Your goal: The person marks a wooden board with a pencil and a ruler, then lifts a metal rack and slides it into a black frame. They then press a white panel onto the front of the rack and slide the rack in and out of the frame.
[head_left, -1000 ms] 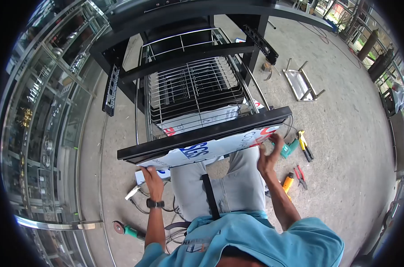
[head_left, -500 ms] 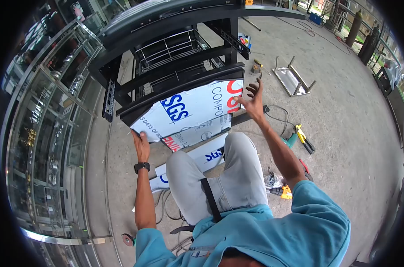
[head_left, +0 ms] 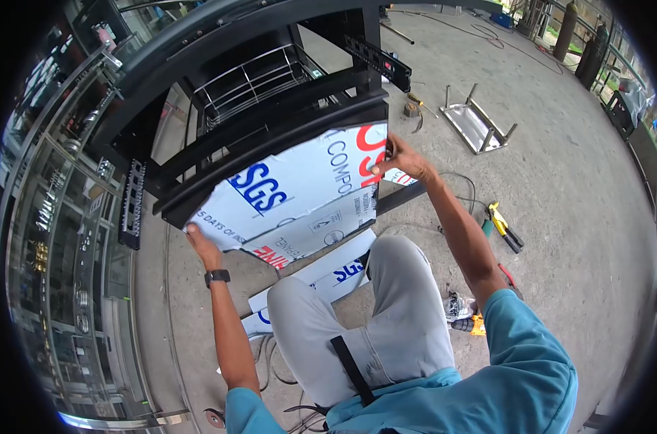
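A composite panel point(head_left: 306, 184) in white printed film fronts the black metal frame, tilted so that its face is toward me. My left hand point(head_left: 204, 248), wearing a wristwatch, grips its lower left edge, with the thumb on the film and the other fingers largely hidden behind. At the upper right edge, my right hand point(head_left: 404, 159) has its thumb against the face and its fingers curled around behind the edge. A black rail point(head_left: 270, 148) runs along the panel's top. Behind it sits a wire basket point(head_left: 252, 83), between black slide rails point(head_left: 377, 59).
Film-covered strips point(head_left: 321, 271) lie on the floor by my knees. To the right are yellow-handled cutters point(head_left: 505, 228), a yellow power drill point(head_left: 469, 325), a tape measure point(head_left: 412, 110) and a small metal frame with legs point(head_left: 476, 126). A glass cabinet point(head_left: 68, 253) stands left.
My right hand's spread fingers have closed around the panel's right edge. The panel, frame and my left hand appear farther left, partly because the head view has shifted.
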